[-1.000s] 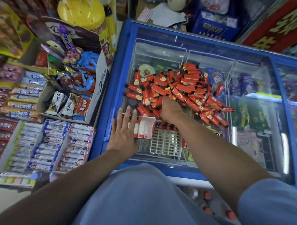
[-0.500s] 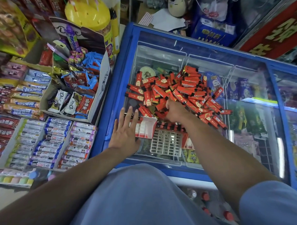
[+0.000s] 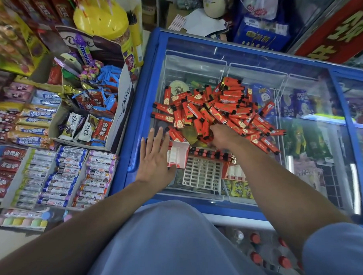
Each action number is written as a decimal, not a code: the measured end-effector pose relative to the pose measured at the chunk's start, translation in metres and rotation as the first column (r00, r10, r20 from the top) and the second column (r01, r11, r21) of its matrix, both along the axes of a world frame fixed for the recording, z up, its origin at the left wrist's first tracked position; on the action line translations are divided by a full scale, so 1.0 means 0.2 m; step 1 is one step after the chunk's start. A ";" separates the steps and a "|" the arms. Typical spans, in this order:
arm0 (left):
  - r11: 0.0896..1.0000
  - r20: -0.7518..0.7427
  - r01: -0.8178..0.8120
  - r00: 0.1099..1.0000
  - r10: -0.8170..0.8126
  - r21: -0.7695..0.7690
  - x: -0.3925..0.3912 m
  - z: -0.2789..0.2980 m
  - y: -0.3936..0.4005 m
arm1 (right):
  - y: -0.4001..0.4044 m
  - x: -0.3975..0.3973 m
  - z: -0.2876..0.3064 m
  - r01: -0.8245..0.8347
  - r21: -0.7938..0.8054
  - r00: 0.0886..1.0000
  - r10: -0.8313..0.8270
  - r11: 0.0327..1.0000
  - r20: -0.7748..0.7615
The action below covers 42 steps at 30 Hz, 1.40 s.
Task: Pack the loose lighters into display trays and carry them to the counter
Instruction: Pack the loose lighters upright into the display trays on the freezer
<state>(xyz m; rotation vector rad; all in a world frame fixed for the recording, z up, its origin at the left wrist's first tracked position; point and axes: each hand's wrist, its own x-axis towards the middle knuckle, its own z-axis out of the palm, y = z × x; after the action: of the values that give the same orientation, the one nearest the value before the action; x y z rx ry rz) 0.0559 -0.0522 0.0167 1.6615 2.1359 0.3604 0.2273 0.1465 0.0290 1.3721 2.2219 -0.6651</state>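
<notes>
A heap of loose red lighters (image 3: 227, 107) lies on the glass lid of a blue freezer (image 3: 135, 128). Just in front of the heap sits a white grid display tray (image 3: 202, 173) with red-and-white side flaps (image 3: 177, 156). One row of lighters (image 3: 210, 153) stands along the tray's far edge, black tops up. My right hand (image 3: 221, 136) is at the near edge of the heap, fingers curled down around lighters and partly hidden. My left hand (image 3: 154, 159) lies flat on the glass, fingers spread, against the tray's left flap.
To the left stand shelves of candy rolls (image 3: 60, 172), an open Dove chocolate box (image 3: 122, 110) and a yellow jar (image 3: 102, 22). Ice cream packs show through the freezer glass on the right. Red-capped bottles (image 3: 257, 258) stand on the floor under the freezer's front edge.
My right hand has shifted slightly right along the heap's near edge, and a gap has opened in the lighters to its left. My left hand has stayed flat by the tray.
</notes>
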 end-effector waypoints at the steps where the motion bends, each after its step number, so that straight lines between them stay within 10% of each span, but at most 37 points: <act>1: 1.000 0.027 -0.004 1.000 0.003 0.024 0.00 0.00 0.01 | 0.00 0.01 0.00 -0.005 0.002 1.000 0.005 1.000 -0.004; 10: 0.950 0.302 -0.126 0.953 0.036 0.285 0.11 0.09 0.10 | 0.04 0.16 0.19 -0.049 0.110 0.999 0.046 0.993 0.029; 16: 0.968 0.490 -0.189 0.867 0.087 0.162 0.20 0.18 0.15 | 0.01 0.22 0.33 0.132 0.003 0.962 -0.128 0.991 -0.243; 24: 0.912 0.911 -0.252 0.178 0.373 -0.324 0.32 0.33 0.23 | -0.36 0.09 0.40 0.203 -0.389 0.668 -0.418 0.898 -0.615; 42: 0.766 0.782 -0.364 0.138 0.607 -0.530 0.20 0.13 0.04 | -0.61 0.20 0.32 0.312 -0.248 0.780 -0.396 0.917 -0.484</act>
<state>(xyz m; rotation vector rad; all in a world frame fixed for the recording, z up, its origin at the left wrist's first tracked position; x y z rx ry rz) 0.0969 -0.0444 0.0424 0.2319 1.5302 0.9721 0.2672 0.0239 0.0928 1.7016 2.2383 -1.4798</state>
